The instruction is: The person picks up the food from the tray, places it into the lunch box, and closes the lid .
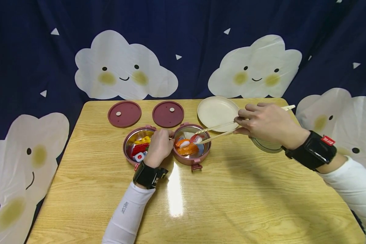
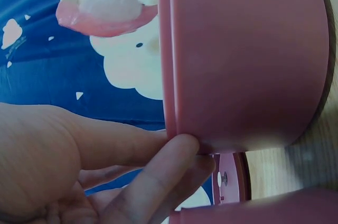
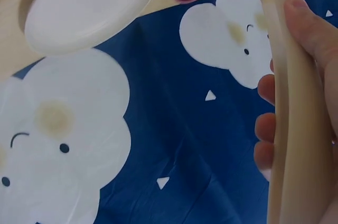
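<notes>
My right hand [image 1: 266, 122] holds a pair of pale chopsticks [image 1: 218, 136], their tips pinching a toy sushi piece [image 1: 196, 138] with a red top and white base. That piece is over the right-hand pink bowl [image 1: 186, 160], which has orange-topped toy sushi [image 1: 187, 149] inside. With thumb and fingers, my left hand [image 1: 159, 145] pinches this bowl's edge on its left side; the left wrist view shows the fingertips at the rim [image 2: 170, 76]. A second pink bowl [image 1: 128, 158] stands left of that hand, partly hidden by it, with yellow, red and white toy pieces inside.
Two dark red lids [image 1: 128, 119] [image 1: 168, 118] lie behind the bowls. To their right is a cream plate [image 1: 217, 110]. A clear round dish [image 1: 266, 147] sits partly beneath the right hand. A dark blue curtain [image 1: 192, 78] with clouds hangs at the table's back edge.
</notes>
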`<state>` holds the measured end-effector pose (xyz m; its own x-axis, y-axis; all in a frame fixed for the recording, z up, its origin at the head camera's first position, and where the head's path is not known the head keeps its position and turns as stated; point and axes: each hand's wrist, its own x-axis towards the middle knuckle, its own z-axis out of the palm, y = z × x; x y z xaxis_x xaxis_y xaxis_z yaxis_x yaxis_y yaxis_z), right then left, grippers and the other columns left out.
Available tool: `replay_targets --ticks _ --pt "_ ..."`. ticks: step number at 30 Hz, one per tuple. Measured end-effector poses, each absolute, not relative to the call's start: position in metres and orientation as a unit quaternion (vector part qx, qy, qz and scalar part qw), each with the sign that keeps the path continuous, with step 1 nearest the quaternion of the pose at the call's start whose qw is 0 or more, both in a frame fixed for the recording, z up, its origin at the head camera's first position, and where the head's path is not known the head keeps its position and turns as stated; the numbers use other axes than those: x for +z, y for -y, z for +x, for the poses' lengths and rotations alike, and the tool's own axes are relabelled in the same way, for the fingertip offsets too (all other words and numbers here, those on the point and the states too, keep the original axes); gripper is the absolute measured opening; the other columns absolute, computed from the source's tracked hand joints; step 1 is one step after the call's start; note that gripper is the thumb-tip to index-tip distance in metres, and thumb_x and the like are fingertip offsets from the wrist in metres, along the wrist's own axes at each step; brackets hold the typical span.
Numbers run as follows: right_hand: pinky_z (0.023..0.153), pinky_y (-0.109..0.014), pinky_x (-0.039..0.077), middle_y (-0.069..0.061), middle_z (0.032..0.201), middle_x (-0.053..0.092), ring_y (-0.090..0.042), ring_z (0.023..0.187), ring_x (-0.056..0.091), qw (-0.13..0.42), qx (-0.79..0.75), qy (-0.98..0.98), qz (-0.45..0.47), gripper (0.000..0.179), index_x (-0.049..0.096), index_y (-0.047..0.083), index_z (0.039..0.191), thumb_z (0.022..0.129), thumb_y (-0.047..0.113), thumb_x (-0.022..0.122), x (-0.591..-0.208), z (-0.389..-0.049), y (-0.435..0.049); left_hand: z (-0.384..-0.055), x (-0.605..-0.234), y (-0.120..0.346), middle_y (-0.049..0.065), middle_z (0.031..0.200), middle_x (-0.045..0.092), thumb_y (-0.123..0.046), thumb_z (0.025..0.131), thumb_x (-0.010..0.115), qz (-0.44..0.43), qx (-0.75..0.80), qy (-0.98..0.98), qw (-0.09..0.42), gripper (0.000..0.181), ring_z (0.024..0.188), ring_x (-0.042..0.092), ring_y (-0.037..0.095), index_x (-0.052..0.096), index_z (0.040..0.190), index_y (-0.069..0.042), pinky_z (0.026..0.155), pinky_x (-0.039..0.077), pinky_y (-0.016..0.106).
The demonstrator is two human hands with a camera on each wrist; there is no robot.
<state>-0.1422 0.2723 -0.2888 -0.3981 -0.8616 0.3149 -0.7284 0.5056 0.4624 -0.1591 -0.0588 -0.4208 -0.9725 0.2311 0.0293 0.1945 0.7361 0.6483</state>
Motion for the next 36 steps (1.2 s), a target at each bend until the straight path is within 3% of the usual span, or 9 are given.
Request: replay_targets --ticks 12,21,36 --pt "0.054 -0.030 0.043 0.001 0.075 0.056 -0.018 0.069 0.053 0.203 -0.152 0.836 0.486 0.038 0.068 0.013 0.077 0.083 0.047 0.083 -0.300 -0.138 -0.254 -0.159 -0.421 0.058 0.021 0.121 0.078 -0.003 0.098 0.071 0.108 0.352 -0.929 0.033 0.026 0.111 0.074 0.037 0.077 0.123 0.000 0.093 0.061 0.048" --pt "0.055 -0.030 0.047 0.003 0.075 0.059 -0.017 0.069 0.055 0.149 -0.170 0.852 0.472 0.036 0.071 0.017 0.076 0.086 0.049 0.082 -0.300 -0.137 -0.244 -0.160 -0.420 0.057 0.019 0.121 0.078 -0.003 0.097 0.071 0.101 0.348 -0.931 0.038 0.027 0.113 0.074 0.036 0.077 0.124 0.000 0.094 0.061 0.048" --pt "0.053 -0.030 0.046 0.006 0.072 0.057 -0.017 0.068 0.053 0.122 -0.182 0.854 0.473 0.037 0.070 0.021 0.070 0.082 0.055 0.082 -0.306 -0.146 -0.232 -0.160 -0.423 0.058 0.020 0.118 0.079 -0.001 0.095 0.073 0.112 0.346 -0.931 0.014 0.026 0.111 0.074 0.038 0.079 0.120 -0.001 0.093 0.060 0.051"
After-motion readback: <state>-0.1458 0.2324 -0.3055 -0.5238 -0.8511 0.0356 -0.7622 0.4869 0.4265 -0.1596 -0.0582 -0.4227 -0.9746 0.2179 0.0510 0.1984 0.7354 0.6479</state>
